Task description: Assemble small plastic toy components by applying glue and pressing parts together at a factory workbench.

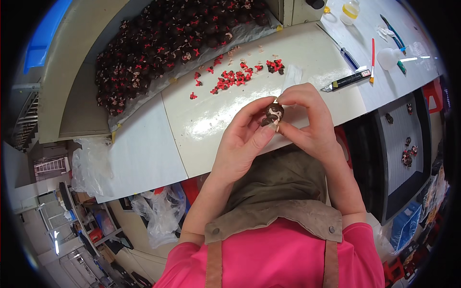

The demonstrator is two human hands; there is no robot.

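Between my two hands, above the front edge of the table, is a small dark brown figurine (274, 114) with cream-coloured details. My left hand (246, 137) grips it with thumb and fingers from the left. From the right, the fingertips of my right hand (312, 120) pinch around its top and lower side; whether they hold a tiny part of it is hard to make out. Beyond my hands, several small red and dark brown parts (233, 79) lie scattered on the table, with a tighter cluster (275, 66) to their right.
A large heap of dark figurines (182, 38) fills the bin at the back left. A utility knife (346, 80), screwdriver (349, 57), red brush (372, 60) and clear bottle (350, 12) lie or stand at the right. Beside me at right is a black tray (398, 187) with several pieces.
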